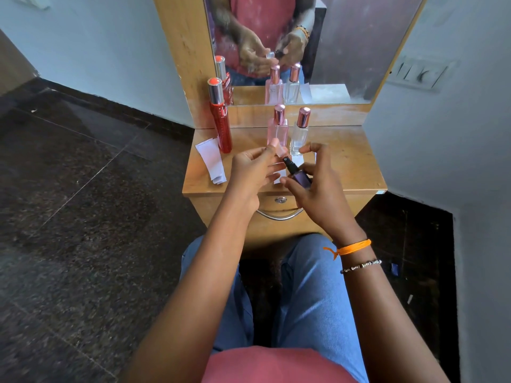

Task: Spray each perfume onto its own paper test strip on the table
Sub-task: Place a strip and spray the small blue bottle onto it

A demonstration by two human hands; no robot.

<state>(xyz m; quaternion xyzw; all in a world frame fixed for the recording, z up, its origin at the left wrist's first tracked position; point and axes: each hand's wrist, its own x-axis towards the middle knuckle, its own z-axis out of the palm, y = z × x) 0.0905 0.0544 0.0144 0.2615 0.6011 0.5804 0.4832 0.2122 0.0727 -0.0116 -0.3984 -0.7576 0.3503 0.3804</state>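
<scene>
My right hand point(315, 183) grips a small purple perfume bottle point(300, 178) with a black spray nozzle, tilted up and to the left. My left hand point(254, 170) pinches its clear cap point(281, 151) just off the nozzle. Both hands hover over the small wooden table point(354, 167). A white paper strip point(279, 179) lies under them, mostly hidden. Behind stand a tall red bottle point(222, 125), a pink bottle point(277, 128) and a clear bottle point(300, 134), all capped. White paper strips point(211, 158) lie overlapping at the table's left edge.
A mirror point(345, 45) rises behind the table and reflects the bottles and hands. A drawer with a metal handle point(279, 215) faces my knees. Dark stone floor spreads to the left; a wall with a switch plate point(417, 74) stands on the right.
</scene>
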